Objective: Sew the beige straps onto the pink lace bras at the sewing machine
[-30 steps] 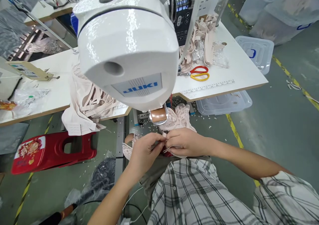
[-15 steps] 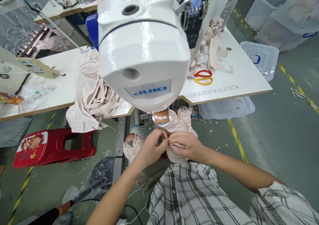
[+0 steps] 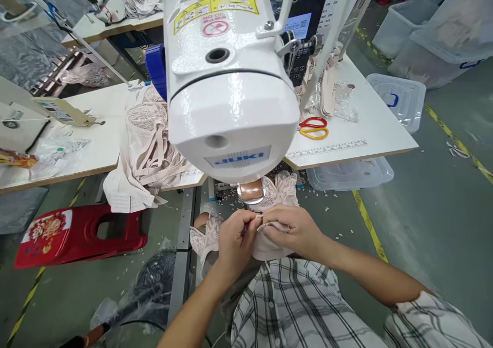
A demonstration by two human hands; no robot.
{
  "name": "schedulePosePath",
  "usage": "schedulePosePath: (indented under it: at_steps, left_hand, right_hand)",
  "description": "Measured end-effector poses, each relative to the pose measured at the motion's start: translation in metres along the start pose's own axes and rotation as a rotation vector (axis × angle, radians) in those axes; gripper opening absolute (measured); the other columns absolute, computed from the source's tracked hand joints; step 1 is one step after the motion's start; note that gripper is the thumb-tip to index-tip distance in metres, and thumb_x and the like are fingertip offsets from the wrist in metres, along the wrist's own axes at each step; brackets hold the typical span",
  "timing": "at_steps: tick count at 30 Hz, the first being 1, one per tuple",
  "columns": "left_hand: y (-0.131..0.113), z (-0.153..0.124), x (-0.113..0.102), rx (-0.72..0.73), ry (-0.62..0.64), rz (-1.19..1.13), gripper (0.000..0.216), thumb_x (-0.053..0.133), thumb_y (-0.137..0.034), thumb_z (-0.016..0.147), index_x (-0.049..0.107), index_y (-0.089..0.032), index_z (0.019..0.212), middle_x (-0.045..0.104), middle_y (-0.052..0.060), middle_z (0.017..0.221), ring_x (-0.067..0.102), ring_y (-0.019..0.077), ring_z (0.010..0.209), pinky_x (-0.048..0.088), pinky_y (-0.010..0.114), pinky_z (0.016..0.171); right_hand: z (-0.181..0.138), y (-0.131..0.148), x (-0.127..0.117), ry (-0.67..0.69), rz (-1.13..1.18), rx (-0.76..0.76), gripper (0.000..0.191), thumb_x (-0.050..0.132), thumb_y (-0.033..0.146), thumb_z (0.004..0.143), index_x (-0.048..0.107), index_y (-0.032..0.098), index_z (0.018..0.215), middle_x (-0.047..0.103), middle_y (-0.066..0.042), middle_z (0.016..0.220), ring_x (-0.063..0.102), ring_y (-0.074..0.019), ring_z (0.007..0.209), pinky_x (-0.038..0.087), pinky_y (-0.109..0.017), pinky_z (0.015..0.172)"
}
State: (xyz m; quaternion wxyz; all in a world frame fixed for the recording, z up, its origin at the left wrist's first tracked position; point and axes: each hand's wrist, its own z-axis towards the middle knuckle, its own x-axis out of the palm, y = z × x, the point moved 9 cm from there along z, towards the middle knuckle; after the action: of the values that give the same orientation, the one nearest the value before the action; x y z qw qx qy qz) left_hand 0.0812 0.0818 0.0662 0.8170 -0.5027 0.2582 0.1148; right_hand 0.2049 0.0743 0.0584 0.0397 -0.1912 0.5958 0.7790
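A pale pink lace bra [image 3: 272, 245] hangs between my hands, below the head of a white JUKI sewing machine [image 3: 234, 124]. My left hand [image 3: 238, 235] pinches the edge of its fabric with thumb and forefinger. Close against it, my right hand [image 3: 290, 229] is closed on a folded part of the same bra. The lace cups [image 3: 279, 189] lie just beyond my fingers, beside the copper-coloured plate [image 3: 251, 190] under the machine head. Another lace piece [image 3: 206, 235] hangs to the left of my left hand. My fingers hide the exact spot being gripped.
A heap of pale bras and straps [image 3: 148, 152] hangs over the left table edge. Red and yellow scissors [image 3: 314, 128] lie on the right tabletop near a printed ruler [image 3: 327, 148]. A red stool [image 3: 80, 235] stands at left; plastic boxes [image 3: 442, 44] are at right.
The view has shifted, so the machine sits lower in the picture. My left hand's fingertips have come up against my right hand's at the fabric edge; both still grip the bra.
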Motion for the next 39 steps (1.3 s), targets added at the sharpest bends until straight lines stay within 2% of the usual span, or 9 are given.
schedulePosePath:
  at_steps: [4, 8, 13, 18, 26, 31, 34, 36, 39]
  left_hand:
    - [0.0, 0.0, -0.002, 0.024, -0.007, 0.003, 0.016, 0.051, -0.015, 0.095, 0.066, -0.019, 0.091, 0.072, 0.002, 0.08, 0.067, 0.013, 0.072, 0.051, 0.021, 0.064]
    - [-0.01, 0.003, -0.009, 0.074, 0.015, 0.076, 0.013, 0.054, -0.017, 0.095, 0.067, -0.019, 0.092, 0.072, 0.0, 0.076, 0.066, 0.0112, 0.065, 0.048, 0.019, 0.057]
    - [-0.028, 0.006, -0.014, 0.205, 0.046, 0.134, 0.013, 0.056, -0.019, 0.096, 0.068, -0.018, 0.094, 0.076, 0.002, 0.08, 0.069, 0.0108, 0.067, 0.049, 0.019, 0.06]
    - [-0.021, 0.01, -0.013, 0.153, 0.062, 0.141, 0.011, 0.059, -0.019, 0.095, 0.07, -0.018, 0.093, 0.077, 0.001, 0.08, 0.07, 0.0107, 0.066, 0.051, 0.019, 0.061]
    - [-0.014, 0.015, -0.011, 0.067, 0.105, 0.07, 0.012, 0.059, -0.021, 0.094, 0.069, -0.02, 0.088, 0.074, -0.002, 0.072, 0.063, 0.0097, 0.054, 0.047, 0.019, 0.053]
    - [-0.009, 0.02, -0.001, 0.017, 0.26, 0.087, 0.017, 0.052, -0.021, 0.097, 0.068, -0.02, 0.103, 0.075, 0.0, 0.081, 0.066, 0.0116, 0.062, 0.045, 0.02, 0.054]
    - [-0.008, 0.02, 0.006, 0.028, 0.349, 0.199, 0.024, 0.046, -0.023, 0.1, 0.066, -0.019, 0.088, 0.071, -0.001, 0.072, 0.063, 0.0123, 0.058, 0.04, 0.022, 0.052]
    - [-0.009, 0.021, 0.006, 0.051, 0.325, 0.307, 0.032, 0.042, -0.025, 0.101, 0.062, -0.019, 0.077, 0.066, -0.001, 0.065, 0.058, 0.0128, 0.052, 0.035, 0.024, 0.05]
    - [-0.009, 0.025, 0.003, 0.057, 0.241, 0.391, 0.034, 0.037, -0.027, 0.103, 0.06, -0.019, 0.078, 0.064, -0.001, 0.063, 0.057, 0.0132, 0.05, 0.032, 0.025, 0.049]
  right_hand:
    - [0.005, -0.01, -0.005, 0.017, 0.029, 0.082, 0.014, 0.057, 0.022, 0.085, 0.071, 0.021, 0.084, 0.074, -0.001, 0.08, 0.068, -0.0138, 0.074, 0.05, -0.023, 0.069]
    - [0.017, -0.011, -0.025, -0.023, -0.154, 0.083, 0.016, 0.056, 0.026, 0.089, 0.07, 0.021, 0.082, 0.069, 0.001, 0.072, 0.061, -0.012, 0.066, 0.043, -0.022, 0.064]
    - [0.03, -0.007, -0.019, 0.145, -0.157, 0.076, 0.015, 0.057, 0.023, 0.088, 0.071, 0.02, 0.084, 0.072, 0.0, 0.079, 0.062, -0.0121, 0.072, 0.041, -0.022, 0.065]
    - [0.029, -0.011, -0.008, 0.29, -0.045, 0.188, 0.015, 0.056, 0.022, 0.086, 0.071, 0.019, 0.082, 0.069, 0.001, 0.073, 0.06, -0.0122, 0.068, 0.04, -0.022, 0.062]
    - [0.027, -0.011, -0.008, 0.378, 0.048, 0.274, 0.015, 0.057, 0.021, 0.086, 0.072, 0.02, 0.084, 0.072, 0.001, 0.077, 0.06, -0.0122, 0.069, 0.041, -0.023, 0.064]
    - [0.027, -0.013, -0.009, 0.369, 0.008, 0.29, 0.013, 0.061, 0.025, 0.085, 0.073, 0.019, 0.086, 0.072, 0.0, 0.078, 0.059, -0.0126, 0.067, 0.04, -0.023, 0.061]
    - [0.026, -0.014, -0.008, 0.367, -0.008, 0.264, 0.013, 0.062, 0.027, 0.086, 0.073, 0.02, 0.088, 0.072, 0.0, 0.078, 0.059, -0.0125, 0.067, 0.039, -0.023, 0.061]
    - [0.03, -0.008, -0.01, 0.312, -0.08, 0.17, 0.015, 0.06, 0.028, 0.088, 0.073, 0.021, 0.089, 0.071, -0.001, 0.079, 0.06, -0.0137, 0.072, 0.039, -0.024, 0.065]
    - [0.043, 0.006, -0.016, 0.192, -0.29, 0.01, 0.019, 0.055, 0.025, 0.086, 0.072, 0.019, 0.08, 0.066, -0.002, 0.073, 0.056, -0.0145, 0.072, 0.035, -0.026, 0.064]
